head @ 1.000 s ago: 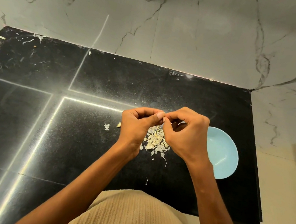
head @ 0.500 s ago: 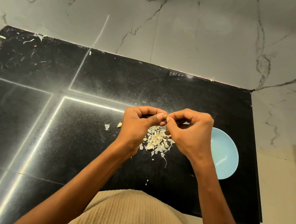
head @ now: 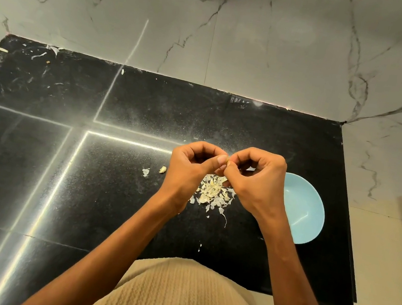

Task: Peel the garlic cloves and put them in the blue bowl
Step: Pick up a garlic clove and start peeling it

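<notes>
Light streaks glaring across a black stone counter [head: 34, 179], grey-veined marble wall [head: 237, 40] rising behind it

Single head-worn camera looked steeply down and forward from close above the black countertop [head: 150, 97], facing its far-edge marble wall [head: 237, 40].

Pale blue bowl [head: 307, 218], black speckled counter [head: 149, 108], grey-veined white wall [head: 237, 40].

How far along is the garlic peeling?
A pile of peeled skins on the black counter shows earlier peeling. Both the left hand and right hand pinch one garlic clove. One loose clove waits. The blue bowl shows no cloves.
</notes>
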A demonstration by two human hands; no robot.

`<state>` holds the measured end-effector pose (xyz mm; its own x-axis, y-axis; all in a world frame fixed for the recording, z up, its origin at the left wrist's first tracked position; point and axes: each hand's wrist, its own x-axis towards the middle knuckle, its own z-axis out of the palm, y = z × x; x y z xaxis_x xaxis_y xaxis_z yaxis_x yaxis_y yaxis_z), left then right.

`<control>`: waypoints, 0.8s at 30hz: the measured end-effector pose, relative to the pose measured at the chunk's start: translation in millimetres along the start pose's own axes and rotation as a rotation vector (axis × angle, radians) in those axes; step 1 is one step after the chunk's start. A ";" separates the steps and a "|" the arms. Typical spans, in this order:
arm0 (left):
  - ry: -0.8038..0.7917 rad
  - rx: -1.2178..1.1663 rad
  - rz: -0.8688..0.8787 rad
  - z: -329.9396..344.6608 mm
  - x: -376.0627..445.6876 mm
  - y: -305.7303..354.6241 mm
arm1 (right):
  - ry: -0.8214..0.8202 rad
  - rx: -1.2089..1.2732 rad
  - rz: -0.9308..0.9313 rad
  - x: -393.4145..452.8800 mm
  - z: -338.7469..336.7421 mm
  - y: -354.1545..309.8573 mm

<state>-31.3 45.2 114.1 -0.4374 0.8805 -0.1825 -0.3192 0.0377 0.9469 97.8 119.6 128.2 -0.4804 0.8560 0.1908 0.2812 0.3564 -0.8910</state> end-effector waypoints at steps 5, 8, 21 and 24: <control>-0.006 -0.071 -0.071 1.3 1.7 0.4 | -0.020 0.055 0.008 1.0 -1.2 1.5; -0.016 -0.105 -0.099 2.6 2.4 -0.2 | -0.029 0.097 0.018 0.8 -2.8 1.3; -0.013 -0.169 -0.084 4.3 0.0 1.1 | -0.018 0.182 0.070 -0.4 -3.4 1.1; -0.029 -0.099 -0.047 3.1 -0.2 0.0 | -0.015 0.190 0.066 -0.7 -3.9 0.6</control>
<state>-28.6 46.5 114.9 -0.3963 0.8920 -0.2174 -0.4206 0.0340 0.9066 101.5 120.6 129.2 -0.4787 0.8690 0.1250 0.1515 0.2220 -0.9632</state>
